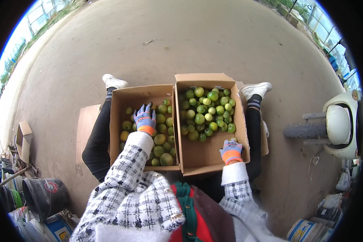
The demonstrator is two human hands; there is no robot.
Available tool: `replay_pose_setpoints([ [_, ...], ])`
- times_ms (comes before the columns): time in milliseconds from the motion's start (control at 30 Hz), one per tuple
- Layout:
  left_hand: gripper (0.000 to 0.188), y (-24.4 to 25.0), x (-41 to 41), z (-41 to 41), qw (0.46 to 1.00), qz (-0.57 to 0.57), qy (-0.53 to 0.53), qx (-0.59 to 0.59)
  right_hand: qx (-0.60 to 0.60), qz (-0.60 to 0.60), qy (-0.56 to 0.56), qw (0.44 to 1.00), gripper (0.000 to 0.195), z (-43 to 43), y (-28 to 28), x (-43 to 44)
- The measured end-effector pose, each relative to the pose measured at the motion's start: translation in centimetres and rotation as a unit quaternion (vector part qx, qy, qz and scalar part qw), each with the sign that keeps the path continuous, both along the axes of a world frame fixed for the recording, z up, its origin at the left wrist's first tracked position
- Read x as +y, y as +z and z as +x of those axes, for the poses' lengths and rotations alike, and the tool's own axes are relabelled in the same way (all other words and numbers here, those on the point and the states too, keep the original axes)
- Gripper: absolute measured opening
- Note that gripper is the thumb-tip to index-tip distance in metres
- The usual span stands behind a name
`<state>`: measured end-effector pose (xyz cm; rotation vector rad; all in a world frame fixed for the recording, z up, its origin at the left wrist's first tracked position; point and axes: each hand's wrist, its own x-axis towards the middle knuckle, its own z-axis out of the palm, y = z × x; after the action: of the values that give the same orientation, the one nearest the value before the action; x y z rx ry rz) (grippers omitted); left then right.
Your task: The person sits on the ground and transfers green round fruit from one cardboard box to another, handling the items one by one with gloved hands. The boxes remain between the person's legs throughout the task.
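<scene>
Two open cardboard boxes stand side by side between my outstretched legs. Round green fruits, apparently unripe tomatoes, lie loosely in the left box; some are yellowish. My left hand, in a grey and orange work glove, reaches into it with the palm down over the fruits; what lies under its fingers is hidden. In the right box, smaller green tomatoes crowd the far part. Near that box's right front corner, my gloved right hand has its fingers around a tomato, mostly covered by the hand.
A flat cardboard piece lies left of my leg. A black bucket lies tipped at lower left, near a small open carton. At right stands a vehicle's front wheel. A white bucket sits at lower right.
</scene>
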<state>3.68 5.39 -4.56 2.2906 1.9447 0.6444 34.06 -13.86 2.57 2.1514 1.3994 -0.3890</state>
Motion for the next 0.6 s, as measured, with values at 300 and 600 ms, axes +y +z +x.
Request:
replay_pose_setpoints([
  [300, 0.03, 0.0, -1.2, -2.4, 0.998, -0.001, -0.033, -0.061, -0.024, 0.173, -0.028, 0.984, 0.057, 1.0, 0.4, -0.5],
  [600, 0.049, 2.8, -3.0, -0.6, 0.986, 0.084, -0.072, -0.122, 0.017, 0.056, -0.067, 0.996, 0.058, 2.8, -3.0, 1.1],
])
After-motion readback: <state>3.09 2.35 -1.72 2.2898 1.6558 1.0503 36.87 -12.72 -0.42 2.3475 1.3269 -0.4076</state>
